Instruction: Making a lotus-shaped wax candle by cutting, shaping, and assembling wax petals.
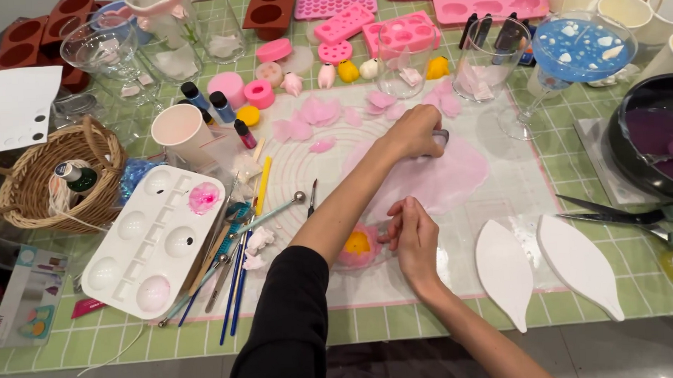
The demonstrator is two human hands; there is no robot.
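My left hand [413, 129] pinches one small metal cutter [440, 137] on one flat pink wax sheet [446, 178]; right hand [413, 235] fingers pressed together; two white leaf-shaped moulds [504, 268] right, green-checked counter [373, 323].

- A flat, dark rectangular package [12, 290] with colourful pictures lay far left of both hands, at the table's near edge, below the wicker basket [26, 191].

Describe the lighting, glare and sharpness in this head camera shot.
Head view: soft, even overhead light with faint shadows under the left hand and right hand; small glare spots on the wine glass and white paint palette; centre is sharp, while the edges bend slightly from a wide lens.
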